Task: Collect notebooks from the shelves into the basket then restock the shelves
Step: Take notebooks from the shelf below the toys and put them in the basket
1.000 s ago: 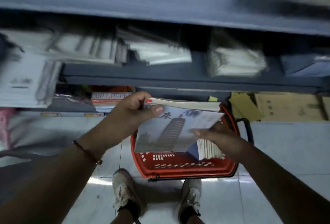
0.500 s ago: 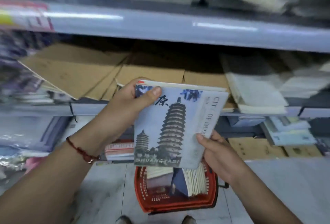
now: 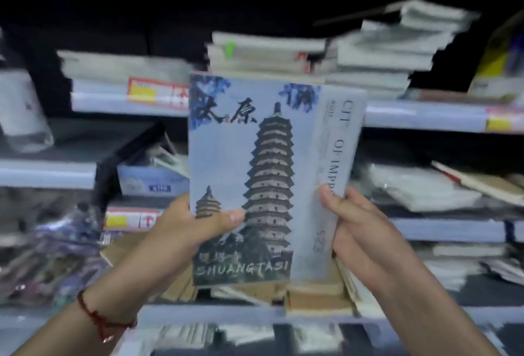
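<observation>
Shelving [image 3: 425,117] filled the whole view, tier on tier, blurred by head motion, and every place below is given relative to the pagoda-cover notebook [image 3: 266,174]. That notebook, or possibly a thin stack of them since a second edge showed along its right side, stood upright in front of the tiers, centred, cover facing the camera. Behind its top edge lay white stacks of notebooks [image 3: 266,49]; behind its bottom edge sat brown-covered pads [image 3: 312,296]. The left hand [image 3: 181,231] gripped its lower left corner, thumb across the cover; the right hand [image 3: 360,231] clasped its lower right edge, fingers curled tight around it. Judging by this, restocking was in hand, and doing it well would mean tipping the notebook flat, squaring it over a matching pile and sliding it in without nudging the leaning stacks. The basket was out of view, the shelf labels [image 3: 158,91] were unreadable, and the dark top tier showed nothing.
</observation>
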Motion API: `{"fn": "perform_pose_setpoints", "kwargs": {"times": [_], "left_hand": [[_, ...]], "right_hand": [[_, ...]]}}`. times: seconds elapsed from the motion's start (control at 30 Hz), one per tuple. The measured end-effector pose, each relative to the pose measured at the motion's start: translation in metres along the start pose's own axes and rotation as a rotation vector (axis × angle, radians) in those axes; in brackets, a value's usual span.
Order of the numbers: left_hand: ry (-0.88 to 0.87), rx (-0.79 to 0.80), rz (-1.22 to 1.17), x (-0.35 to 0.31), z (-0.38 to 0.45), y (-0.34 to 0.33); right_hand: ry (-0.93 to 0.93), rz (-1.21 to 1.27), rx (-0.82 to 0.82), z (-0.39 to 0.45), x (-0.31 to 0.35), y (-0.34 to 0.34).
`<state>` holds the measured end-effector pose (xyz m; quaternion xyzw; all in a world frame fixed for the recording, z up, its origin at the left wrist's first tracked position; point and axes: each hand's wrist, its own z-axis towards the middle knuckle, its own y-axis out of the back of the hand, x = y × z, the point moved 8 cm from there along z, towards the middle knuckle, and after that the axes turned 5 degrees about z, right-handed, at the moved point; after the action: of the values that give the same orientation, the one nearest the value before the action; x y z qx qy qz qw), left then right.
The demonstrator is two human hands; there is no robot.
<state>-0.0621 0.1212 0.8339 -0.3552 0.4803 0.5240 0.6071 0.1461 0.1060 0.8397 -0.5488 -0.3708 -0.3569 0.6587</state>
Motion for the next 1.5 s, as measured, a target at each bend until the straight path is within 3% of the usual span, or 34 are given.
{"fn": "perform_pose_setpoints", "kwargs": {"times": [0.2,0.37,0.53,0.6,0.67,0.73,0.83,0.9,0.97,1.07,1.13,1.2,1.27,1.33,1.5], "left_hand": [[-0.147,-0.111,-0.140,-0.090,0.012,0.023],[-0.010,-0.175,-0.246,-0.120,0.034,0.037],[0.204,-0.145,-0.185,-0.149,0.047,0.036],[0.152,-0.128,-0.124,-0.167,0.050,0.037],[0.005,-0.222,0.040,-0.189,0.056,0.050],[-0.195,-0.300,0.422,-0.218,0.054,0.054],[-0.493,-0.115,0.769,-0.247,0.038,0.024],[-0.568,-0.007,1.120,-0.252,0.034,-0.001],[-0.657,-0.039,1.485,-0.256,0.039,-0.014],[-0.764,-0.095,1.588,-0.263,0.048,-0.015],[-0.771,-0.099,1.594,-0.262,0.060,-0.011],[-0.781,-0.119,1.596,-0.262,0.070,-0.009],[-0.781,-0.140,1.596,-0.264,0.081,-0.008],[-0.742,-0.134,1.602,-0.263,0.097,-0.005],[-0.643,-0.054,1.588,-0.243,0.136,0.003]], "right_hand": [[0.117,-0.147,0.116,0.008,0.088,-0.070],[0.221,-0.399,0.190,0.013,0.118,-0.098],[0.193,-0.291,0.034,0.034,0.137,-0.096],[0.102,-0.208,-0.034,0.046,0.140,-0.093],[0.012,-0.147,-0.067,0.056,0.144,-0.092],[-0.021,-0.169,-0.108,0.062,0.151,-0.089],[-0.062,-0.166,-0.142,0.066,0.159,-0.089],[-0.084,-0.123,-0.157,0.070,0.163,-0.089],[-0.096,-0.069,-0.152,0.073,0.168,-0.090],[-0.042,-0.017,-0.095,0.074,0.178,-0.095],[0.134,-0.361,-0.131,0.070,0.193,-0.095],[0.510,-0.962,-0.138,0.056,0.217,-0.113],[0.853,-1.423,-0.038,0.044,0.218,-0.139],[0.905,-1.675,0.011,0.054,0.206,-0.146],[0.761,-1.753,0.007,0.094,0.201,-0.138]]}}
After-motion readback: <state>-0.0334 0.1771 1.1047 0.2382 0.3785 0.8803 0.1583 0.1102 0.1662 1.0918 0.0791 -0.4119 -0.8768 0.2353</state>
